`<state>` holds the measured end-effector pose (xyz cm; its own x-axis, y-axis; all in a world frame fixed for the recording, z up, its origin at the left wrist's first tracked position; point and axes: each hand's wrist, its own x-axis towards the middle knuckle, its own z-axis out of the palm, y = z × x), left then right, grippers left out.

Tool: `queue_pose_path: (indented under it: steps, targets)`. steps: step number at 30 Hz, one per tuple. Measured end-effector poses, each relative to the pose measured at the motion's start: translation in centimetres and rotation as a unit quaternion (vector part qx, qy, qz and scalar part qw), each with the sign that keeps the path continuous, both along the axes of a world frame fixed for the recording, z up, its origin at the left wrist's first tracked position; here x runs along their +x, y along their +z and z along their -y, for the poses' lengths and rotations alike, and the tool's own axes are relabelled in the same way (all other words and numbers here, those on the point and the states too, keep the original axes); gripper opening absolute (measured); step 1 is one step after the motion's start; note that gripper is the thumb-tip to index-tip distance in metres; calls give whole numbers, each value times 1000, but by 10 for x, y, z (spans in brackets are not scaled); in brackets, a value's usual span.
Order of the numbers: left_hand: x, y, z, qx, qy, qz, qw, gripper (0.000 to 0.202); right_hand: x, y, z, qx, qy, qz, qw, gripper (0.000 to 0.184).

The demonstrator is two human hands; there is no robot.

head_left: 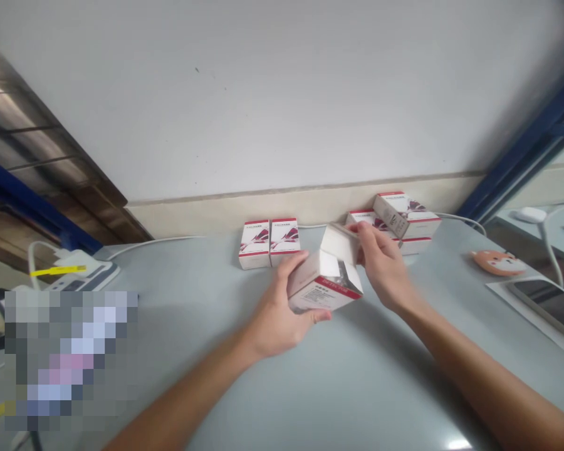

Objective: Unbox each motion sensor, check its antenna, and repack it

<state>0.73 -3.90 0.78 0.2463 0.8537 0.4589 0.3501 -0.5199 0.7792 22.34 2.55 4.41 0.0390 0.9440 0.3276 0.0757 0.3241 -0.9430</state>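
Observation:
In the middle of the head view, a small white carton (323, 299) with a red band marked "DETECTOR" is tilted above the table. My left hand (279, 313) wraps round its left side, with the thumb along the lower front. The carton's lid flap (338, 243) stands raised, and its top is open. At the flap's right edge, my right hand (380, 263) pinches the cardboard between thumb and fingers. Something dark shows inside the opening, too little of it to name.
Two similar cartons (269, 243) stand side by side near the wall. Several more cartons (407, 216) are stacked at the back right. An orange animal-faced object (498, 262) and a dark flat device (548, 307) lie at right. A power strip (82, 272) with cables sits at left.

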Motion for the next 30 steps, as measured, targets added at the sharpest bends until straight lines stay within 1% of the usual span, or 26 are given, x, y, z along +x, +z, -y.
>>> queue_pose_path:
  steps: [2,4,5,7,10,12,15,18,21,23,25,27,29,30]
  targets:
    - [-2,8,2,102,-10,-55,993,102,-2,2,2,-5,1,0,1000,46]
    - [-4,18,4,171,-33,-111,979,95,-4,5,5,-4,13,-4,1000,44]
    - [-5,23,5,185,-36,-131,973,90,-5,6,6,-1,16,-6,1000,43]
    - [-6,33,6,218,-24,-156,963,78,-6,8,10,12,20,-9,1000,42]
    - [-8,42,6,263,-19,-169,950,61,-9,11,16,21,39,-13,999,41]
    - [-9,47,7,264,-38,-171,949,54,-11,12,19,19,51,-12,998,40]
    - [-7,53,9,241,-71,-159,955,49,-14,13,23,5,67,-9,998,39]
    - [-5,57,11,228,-85,-139,960,45,-15,13,24,-15,76,-8,997,40]
    - [-5,57,12,223,-86,-135,962,43,-13,12,22,-35,64,7,997,40]
    - [-6,54,11,220,-89,-123,964,47,-11,10,19,-34,58,50,996,39]
    - [-7,51,9,212,-91,-106,967,52,-11,8,16,11,36,123,992,34]
    - [-6,49,8,205,-87,-99,970,53,-12,10,16,105,-31,192,975,26]
    - [-6,48,7,206,-73,-105,970,50,-12,18,24,220,-115,223,943,19]
    - [-5,48,7,210,-67,-107,970,49,-11,24,31,270,-148,227,924,19]
